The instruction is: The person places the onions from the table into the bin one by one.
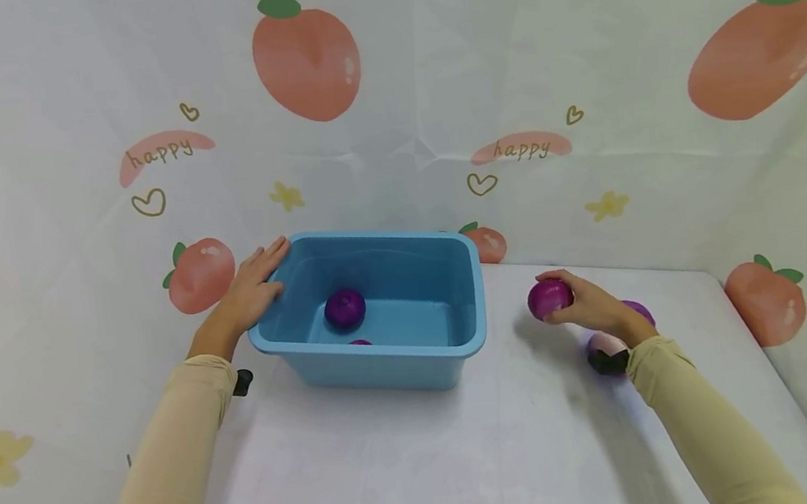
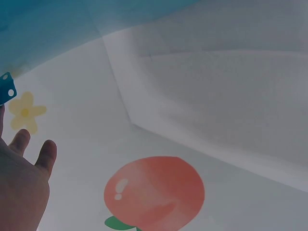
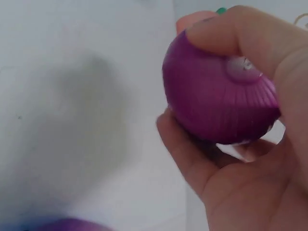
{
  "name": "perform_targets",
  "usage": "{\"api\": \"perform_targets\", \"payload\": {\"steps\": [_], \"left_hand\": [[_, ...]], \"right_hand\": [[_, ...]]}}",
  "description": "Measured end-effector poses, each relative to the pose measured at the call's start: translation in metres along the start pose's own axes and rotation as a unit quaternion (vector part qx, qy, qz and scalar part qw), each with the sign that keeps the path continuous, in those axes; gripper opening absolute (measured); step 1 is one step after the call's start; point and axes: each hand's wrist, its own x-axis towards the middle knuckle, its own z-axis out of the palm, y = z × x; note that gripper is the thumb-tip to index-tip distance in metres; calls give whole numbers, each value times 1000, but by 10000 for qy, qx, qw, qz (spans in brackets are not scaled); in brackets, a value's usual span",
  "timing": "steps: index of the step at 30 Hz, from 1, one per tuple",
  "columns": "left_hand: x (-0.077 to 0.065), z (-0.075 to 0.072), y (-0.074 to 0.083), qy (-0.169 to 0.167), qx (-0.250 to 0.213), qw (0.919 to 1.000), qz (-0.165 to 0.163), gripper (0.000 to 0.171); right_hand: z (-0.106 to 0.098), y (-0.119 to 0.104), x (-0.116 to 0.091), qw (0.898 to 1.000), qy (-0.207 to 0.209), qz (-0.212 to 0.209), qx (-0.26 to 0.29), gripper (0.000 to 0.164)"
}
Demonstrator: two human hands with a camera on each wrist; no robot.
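My right hand (image 1: 587,305) grips a purple onion (image 1: 550,299) above the table, right of the blue bin. In the right wrist view, thumb and fingers curl round the onion (image 3: 219,94), its shadow falling on the white surface. My left hand (image 1: 248,292) rests on the left rim of the bin (image 1: 381,377), fingers extended toward its back corner. Inside sit a dark purple round vegetable (image 1: 345,309) and a magenta one (image 1: 360,343), mostly hidden by the front wall. Only part of the left hand (image 2: 24,183) shows in the left wrist view.
Behind the right wrist lies another purple round vegetable (image 1: 639,312), partly covered. Beside it is a pale pinkish one with a dark green cap (image 1: 608,355). White cloth (image 1: 392,161) printed with fruit hangs behind the table (image 1: 415,469).
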Motion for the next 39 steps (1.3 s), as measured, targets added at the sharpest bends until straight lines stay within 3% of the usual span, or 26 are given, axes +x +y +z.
{"api": "perform_targets", "payload": {"steps": [6, 14, 19, 22, 26, 28, 35, 39], "left_hand": [[-1, 0, 0, 13, 19, 10000, -1, 76], [-3, 0, -1, -10, -10, 10000, -27, 76], [-3, 0, 0, -1, 4, 10000, -27, 76], [-2, 0, 2, -8, -2, 10000, -31, 76], [-2, -1, 2, -33, 7, 10000, -71, 75], [-2, -1, 2, -24, 17, 10000, -84, 76], [-1, 0, 2, 16, -13, 10000, -71, 76], [0, 1, 0, 48, -10, 10000, -64, 76]], "right_hand": [[-3, -14, -1, 9986, 344, -143, 378, 61], [-10, -44, -1, 9983, 304, -358, 345, 76], [-13, -69, 3, 9969, 419, -422, 513, 67], [-13, -85, 10, 9926, 423, -647, 938, 65], [-13, -109, 20, 9876, 346, -1110, 1052, 70], [-12, -121, 25, 9876, 398, -1263, 843, 70], [1, -165, 46, 9888, 51, -1126, 980, 53], [13, -186, 64, 9874, -141, -1360, 793, 50]]}}
